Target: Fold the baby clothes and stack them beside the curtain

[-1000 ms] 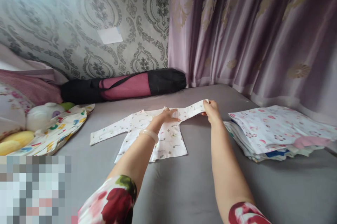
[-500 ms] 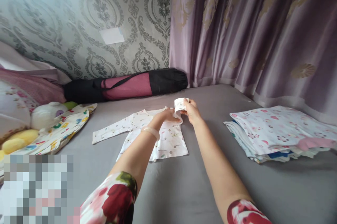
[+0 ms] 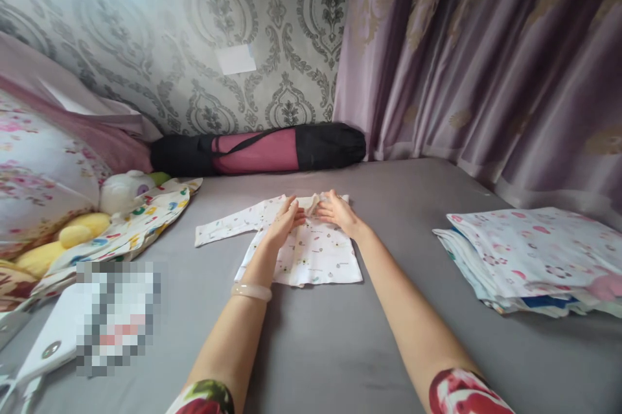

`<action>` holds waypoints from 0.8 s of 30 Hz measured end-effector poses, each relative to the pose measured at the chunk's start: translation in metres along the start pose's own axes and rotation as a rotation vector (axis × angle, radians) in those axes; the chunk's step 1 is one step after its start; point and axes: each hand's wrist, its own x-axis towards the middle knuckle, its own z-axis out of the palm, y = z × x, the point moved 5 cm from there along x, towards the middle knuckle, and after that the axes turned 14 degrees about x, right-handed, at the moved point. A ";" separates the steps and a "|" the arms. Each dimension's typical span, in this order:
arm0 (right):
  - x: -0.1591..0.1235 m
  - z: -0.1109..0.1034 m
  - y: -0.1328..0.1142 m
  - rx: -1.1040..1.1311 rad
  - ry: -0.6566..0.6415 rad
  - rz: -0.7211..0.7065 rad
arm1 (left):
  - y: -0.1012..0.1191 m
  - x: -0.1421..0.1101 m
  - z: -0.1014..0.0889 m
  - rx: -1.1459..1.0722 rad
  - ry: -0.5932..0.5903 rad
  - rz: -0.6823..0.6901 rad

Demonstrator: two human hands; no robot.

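Observation:
A small white baby shirt (image 3: 318, 262) with a tiny scattered print lies spread on the grey sheet in front of me. Its left-side sleeve stretches out sideways, while the other sleeve is folded inward across the upper part, partly covered by my hands. My left hand (image 3: 286, 222) rests over the upper left of the shirt, fingers extended. On the upper right, my right hand (image 3: 340, 214) lies with its fingers stretched out, touching the folded sleeve. Both hands are open, palms facing each other. A pale bangle (image 3: 251, 291) circles my left wrist.
Folded patterned cloths (image 3: 529, 252) form a stack on the right. A black and dark-pink rolled bag (image 3: 257, 151) lies along the wall. At left are plush toys (image 3: 127, 192), a colourful printed cloth (image 3: 150, 213), a floral pillow (image 3: 43, 168) and a white device with cables (image 3: 56, 336).
The sleeve that my right hand held raised is now down across the shirt. My right hand has let go, and my left hand has moved to the shirt's left side. The view has shifted left.

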 end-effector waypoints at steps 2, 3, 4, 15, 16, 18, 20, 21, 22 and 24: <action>0.000 -0.004 0.002 -0.021 -0.003 0.031 | -0.003 0.000 0.000 -0.037 0.002 0.010; 0.001 -0.008 0.000 -0.024 0.009 0.024 | -0.003 0.001 0.001 -0.040 0.001 0.021; 0.002 -0.012 -0.002 -0.020 0.024 0.007 | -0.003 0.001 0.002 -0.034 -0.002 0.032; 0.010 -0.068 -0.029 -0.445 0.470 -0.291 | 0.006 0.001 -0.001 0.190 0.078 0.025; 0.009 -0.063 -0.027 -0.612 0.454 -0.311 | 0.008 0.000 -0.001 0.220 0.087 0.040; 0.008 -0.050 -0.020 -0.936 0.365 -0.344 | 0.012 -0.002 -0.003 0.266 0.111 0.094; 0.005 -0.036 -0.008 -1.198 0.244 -0.347 | 0.015 -0.005 -0.006 0.295 0.139 0.143; 0.004 -0.030 -0.001 -1.303 0.197 -0.337 | 0.015 -0.006 -0.008 0.310 0.149 0.153; 0.002 -0.027 0.005 -1.386 0.165 -0.322 | 0.014 -0.007 -0.009 0.328 0.158 0.156; 0.000 -0.024 0.014 -1.491 0.139 -0.301 | 0.013 -0.007 -0.012 0.371 0.173 0.160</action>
